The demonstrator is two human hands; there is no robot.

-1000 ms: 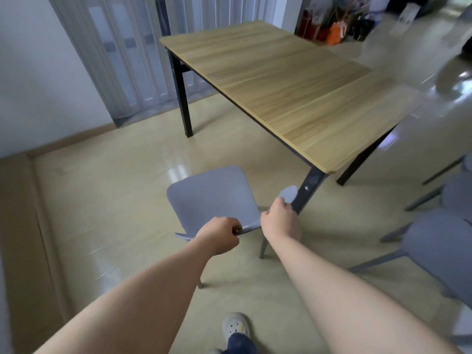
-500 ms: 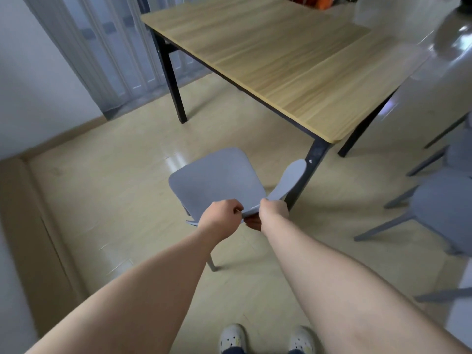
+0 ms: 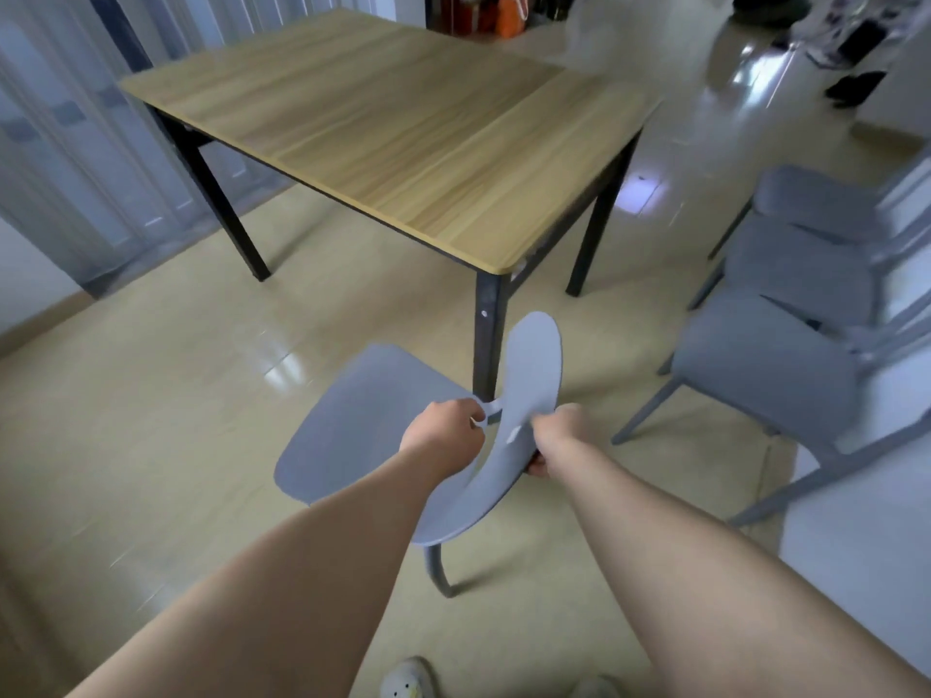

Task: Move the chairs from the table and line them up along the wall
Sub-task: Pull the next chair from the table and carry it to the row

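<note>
- My left hand (image 3: pixel 443 429) and right hand (image 3: pixel 556 435) each clamp the chair (image 3: pixel 362 420) backrest.
- Chair sits just before the worktop (image 3: pixel 393 123) corner.
- Three chairs (image 3: pixel 786 314) stand right of the worktop.

The left forearm hides the near edge of the grey plastic chair's (image 3: pixel 352 425) seat, and only one of its legs shows. The right edge cuts off the backs of three grey plastic chairs (image 3: pixel 786 365). Orange and dark items (image 3: pixel 504 15) beyond the wooden table (image 3: pixel 393 118) blur beyond telling.
</note>
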